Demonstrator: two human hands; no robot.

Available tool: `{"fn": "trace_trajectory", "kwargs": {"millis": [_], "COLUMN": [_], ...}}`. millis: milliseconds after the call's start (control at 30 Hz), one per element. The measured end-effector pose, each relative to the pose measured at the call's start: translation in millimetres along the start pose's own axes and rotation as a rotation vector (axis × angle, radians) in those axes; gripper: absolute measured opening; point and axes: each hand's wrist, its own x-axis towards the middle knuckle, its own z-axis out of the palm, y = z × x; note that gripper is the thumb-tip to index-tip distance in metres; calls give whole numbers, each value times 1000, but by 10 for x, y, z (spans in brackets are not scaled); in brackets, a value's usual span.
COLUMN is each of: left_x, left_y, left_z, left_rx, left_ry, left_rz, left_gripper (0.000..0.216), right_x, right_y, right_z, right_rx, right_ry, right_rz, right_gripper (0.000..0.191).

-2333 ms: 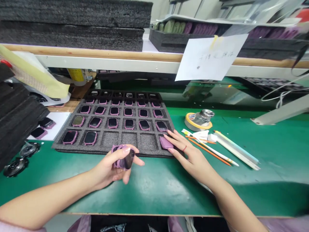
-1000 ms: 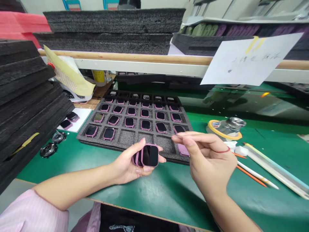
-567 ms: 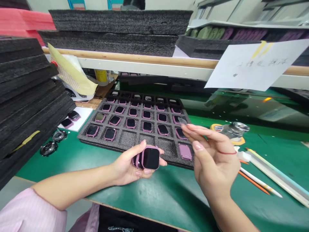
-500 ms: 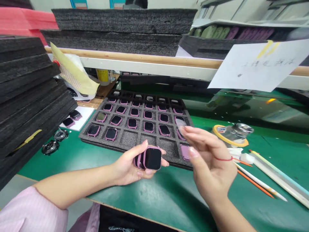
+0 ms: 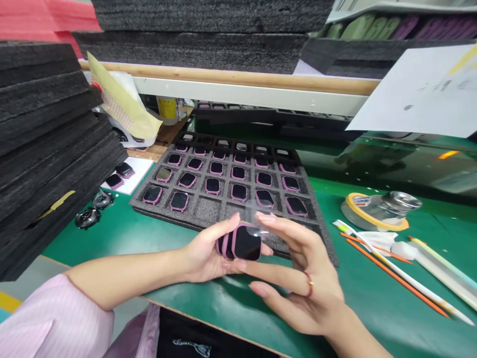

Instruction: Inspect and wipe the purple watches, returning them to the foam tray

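My left hand (image 5: 212, 251) is closed around a small stack of purple-framed smartwatches, the front one (image 5: 247, 243) with its black screen facing up. Close against the stack is my right hand (image 5: 309, 278), one fingertip touching the lower edge of the front watch. Its upper fingers hold a thin clear film (image 5: 252, 211) over the watch's top corner; exactly how the film is gripped is hard to see. Behind both hands lies a black foam tray (image 5: 192, 216) with purple watches in most visible slots. Some front slots are bare, and the right hand hides others.
Black foam trays (image 5: 40, 149) are stacked at left, beside two loose watches (image 5: 119, 175) and round dark watch parts (image 5: 88, 218). At right stand a glass bottle (image 5: 395, 206) with yellow tape, orange sticks (image 5: 395, 273) and a white pen (image 5: 428, 293). A shelf edge (image 5: 231, 89) crosses behind.
My right hand has moved left and down, from beside the tray to the watch stack, bringing the clear film with it. My left hand keeps its hold. The view has shifted slightly.
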Motion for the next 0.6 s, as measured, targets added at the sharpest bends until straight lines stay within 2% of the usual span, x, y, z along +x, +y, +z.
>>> {"fn": "trace_trajectory", "kwargs": {"millis": [167,233,300,433,533,600], "left_x": [16,14,10,0,-10,-12], "left_y": [17,21,22,19,19,19], "left_z": [36,44,40,21,22,30], "left_rx": [-31,-27,-17,-1,0,9], "left_ry": [-92,-94,-84,-61,-18,13], "left_rz": [50,53,49,23,15,15], "left_gripper": [42,42,42,45,47,50], "right_x": [0,8,14,22,23,19], "right_y": [52,68,65,3,-35,-30], "right_z": [-50,-20,21,80,68,42], "right_rx": [47,47,57,27,11,29], "right_ry": [308,366,316,56,-67,-65], "right_rz": [183,230,221,165,85,27], "right_gripper": [42,47,54,62,45,34]}}
